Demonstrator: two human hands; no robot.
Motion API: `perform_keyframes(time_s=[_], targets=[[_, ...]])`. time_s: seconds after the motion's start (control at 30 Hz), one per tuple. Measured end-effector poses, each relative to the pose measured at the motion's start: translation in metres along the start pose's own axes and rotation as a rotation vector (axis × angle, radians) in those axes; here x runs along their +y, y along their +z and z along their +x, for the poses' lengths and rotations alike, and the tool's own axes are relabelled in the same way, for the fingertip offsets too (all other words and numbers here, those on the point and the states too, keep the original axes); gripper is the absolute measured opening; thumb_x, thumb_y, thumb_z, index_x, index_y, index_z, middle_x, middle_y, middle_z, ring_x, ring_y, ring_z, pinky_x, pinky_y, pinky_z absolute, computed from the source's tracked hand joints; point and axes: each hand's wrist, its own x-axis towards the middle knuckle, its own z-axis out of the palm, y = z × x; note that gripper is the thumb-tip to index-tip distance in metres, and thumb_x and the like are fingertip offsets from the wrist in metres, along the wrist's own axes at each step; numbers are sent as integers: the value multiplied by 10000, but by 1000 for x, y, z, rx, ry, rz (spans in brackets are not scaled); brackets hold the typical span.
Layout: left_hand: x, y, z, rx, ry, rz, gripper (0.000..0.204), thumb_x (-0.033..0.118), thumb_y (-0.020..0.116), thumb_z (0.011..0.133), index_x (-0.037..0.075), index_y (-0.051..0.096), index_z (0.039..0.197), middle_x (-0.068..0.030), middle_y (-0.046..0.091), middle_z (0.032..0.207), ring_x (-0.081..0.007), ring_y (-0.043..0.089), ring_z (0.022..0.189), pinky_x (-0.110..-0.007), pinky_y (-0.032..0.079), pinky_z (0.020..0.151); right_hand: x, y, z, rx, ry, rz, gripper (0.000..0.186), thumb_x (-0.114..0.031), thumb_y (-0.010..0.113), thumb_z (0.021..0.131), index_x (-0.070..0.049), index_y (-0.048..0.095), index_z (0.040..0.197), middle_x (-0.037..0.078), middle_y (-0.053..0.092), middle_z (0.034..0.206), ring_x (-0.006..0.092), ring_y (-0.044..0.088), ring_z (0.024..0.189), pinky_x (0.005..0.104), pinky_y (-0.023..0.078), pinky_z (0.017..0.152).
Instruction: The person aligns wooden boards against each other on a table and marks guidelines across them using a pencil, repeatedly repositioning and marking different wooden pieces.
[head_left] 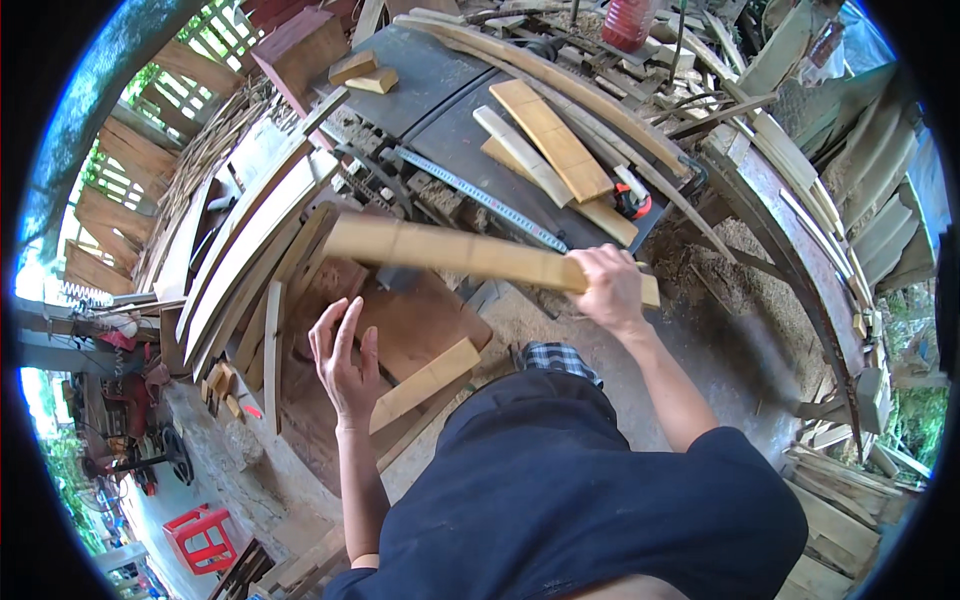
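My right hand [607, 287] is closed round one end of a flat wooden board [460, 254], which stretches out to the left in mid-air, its far end blurred. My left hand [345, 360] hangs below that far end with fingers spread, touching nothing. Under it, another wooden board [425, 383] lies slanted at the edge of a brown surface [400, 325]. Beyond the held board, a measuring tape [480, 196] runs pulled out along the dark machine table [440, 80]. Its red and black case cannot be told for certain from the clutter at the right.
More wooden boards [552, 140] lie on the dark table, with two short blocks [363, 72] at its far left. Long curved planks [255, 255] lean at the left. A rusty metal beam [790, 245] curves along the right. A red plastic stool [200, 538] stands at the lower left.
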Motion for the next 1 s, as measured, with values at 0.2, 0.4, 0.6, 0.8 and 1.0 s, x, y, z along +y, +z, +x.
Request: perform_keyframes(time_s=[0.2, 0.4, 0.6, 0.8, 1.0], targets=[[-22, 54, -38, -117, -174, 109, 425, 184, 705, 961, 133, 647, 1379, -152, 551, 1427, -344, 516, 1312, -469, 393, 1119, 106, -3, 26, 125, 402, -171, 484, -342, 885, 749, -90, 697, 1117, 92, 750, 1019, 306, 695, 938, 444, 543, 847], [-27, 71, -77, -112, -347, 190, 409, 228, 655, 1001, 123, 624, 1395, -169, 497, 1480, -359, 466, 1356, -481, 365, 1143, 194, 1, 71, 97, 481, -299, 521, -347, 896, 729, -121, 674, 1143, 108, 761, 979, 327, 708, 941, 467, 557, 826], [-25, 75, -83, -217, -365, 349, 425, 277, 619, 1020, 120, 599, 1414, -159, 493, 1481, -360, 466, 1356, -481, 357, 1137, 206, 19, 109, -27, 461, -283, 558, -386, 891, 738, -142, 673, 1189, 96, 758, 996, 326, 707, 972, 465, 557, 851], [-25, 76, -82, -197, -377, 344, 415, 267, 630, 1010, 116, 610, 1397, -153, 525, 1452, -356, 485, 1336, -479, 365, 1128, 230, 37, 143, -44, 493, -244, 582, -376, 885, 753, -139, 671, 1240, 117, 733, 1074, 338, 662, 1084, 449, 535, 936], [-25, 77, -79, -196, -386, 339, 399, 231, 647, 996, 117, 625, 1377, -140, 532, 1449, -355, 493, 1325, -475, 374, 1122, 253, 59, 142, 188, 336, -342, 487, -227, 870, 762, -154, 681, 1205, 77, 636, 1139, 315, 614, 1123, 427, 487, 1004]])
